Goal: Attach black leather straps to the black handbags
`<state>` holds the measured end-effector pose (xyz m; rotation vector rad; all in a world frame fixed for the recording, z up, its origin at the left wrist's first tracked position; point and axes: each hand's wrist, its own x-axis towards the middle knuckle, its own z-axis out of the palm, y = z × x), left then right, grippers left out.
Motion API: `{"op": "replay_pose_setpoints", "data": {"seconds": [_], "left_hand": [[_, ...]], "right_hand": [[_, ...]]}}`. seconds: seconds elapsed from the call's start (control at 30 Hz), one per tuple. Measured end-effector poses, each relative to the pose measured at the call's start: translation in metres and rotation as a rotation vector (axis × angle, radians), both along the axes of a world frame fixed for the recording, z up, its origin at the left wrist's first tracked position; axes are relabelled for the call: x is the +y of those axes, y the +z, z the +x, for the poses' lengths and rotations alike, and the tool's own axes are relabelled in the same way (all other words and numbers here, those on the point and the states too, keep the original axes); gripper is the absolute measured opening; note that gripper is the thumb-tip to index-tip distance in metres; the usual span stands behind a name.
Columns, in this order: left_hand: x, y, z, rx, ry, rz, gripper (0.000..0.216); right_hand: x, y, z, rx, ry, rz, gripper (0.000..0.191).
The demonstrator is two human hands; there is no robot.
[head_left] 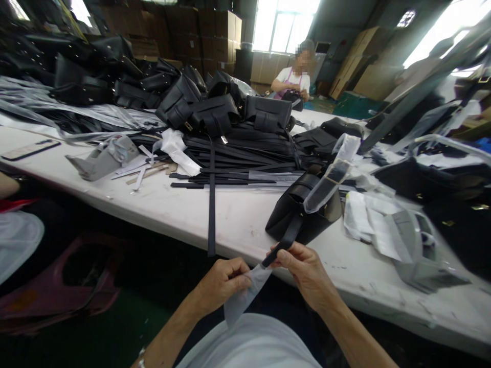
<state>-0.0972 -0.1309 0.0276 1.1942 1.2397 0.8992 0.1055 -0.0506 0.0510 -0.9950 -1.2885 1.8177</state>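
The right grip (303, 271) is pinched closed on the strap (283, 244), which looks limp and light, while the left grip (222, 283), at its nine o'clock, pinches the flimsy, probably slippery sleeve (245, 297) near its mouth.

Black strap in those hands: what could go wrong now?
1. The thin plastic sleeve, pinched by the left hand, might tear or crumple against the black strap that the right hand grips.
2. The black bag sits near the edge of the table; a tug on its strap could drag it off.
3. Another long strap hangs over that edge and might slide to the floor.
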Motion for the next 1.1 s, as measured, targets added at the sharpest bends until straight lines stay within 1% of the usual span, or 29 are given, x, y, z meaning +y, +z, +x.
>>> {"op": "replay_pose_setpoints", "data": {"seconds": [0.27,0.57,0.67,0.77,0.83,0.93,1.0,1.1], "left_hand": [[0.002,0.002,0.003,0.018,0.007,-0.015,0.012],[0.001,0.000,0.002,-0.032,0.018,0.033,0.026],[0.001,-0.002,0.003,-0.040,0.063,0.056,0.026],[0.002,-0.007,0.008,-0.070,0.114,0.026,0.022],[0.002,-0.012,0.011,-0.088,0.169,0.004,0.021],[0.002,-0.019,0.014,-0.128,0.247,0.025,0.022],[0.002,-0.022,0.013,-0.163,0.296,0.033,0.025],[0.001,-0.024,0.011,-0.229,0.373,0.014,0.033]], "right_hand": [[0.000,0.001,0.001,-0.046,0.039,0.010,0.024],[0.003,-0.001,0.004,-0.108,0.073,0.040,0.025],[0.004,-0.003,0.003,-0.149,0.070,0.061,0.027],[0.004,-0.002,0.000,-0.162,0.054,0.064,0.029],[0.003,0.000,-0.003,-0.165,0.023,0.063,0.029],[0.003,0.002,-0.006,-0.167,-0.066,0.085,0.027],[0.003,0.001,-0.007,-0.127,-0.123,0.083,0.025],[0.004,-0.004,-0.008,-0.028,-0.165,0.024,0.023]]}}
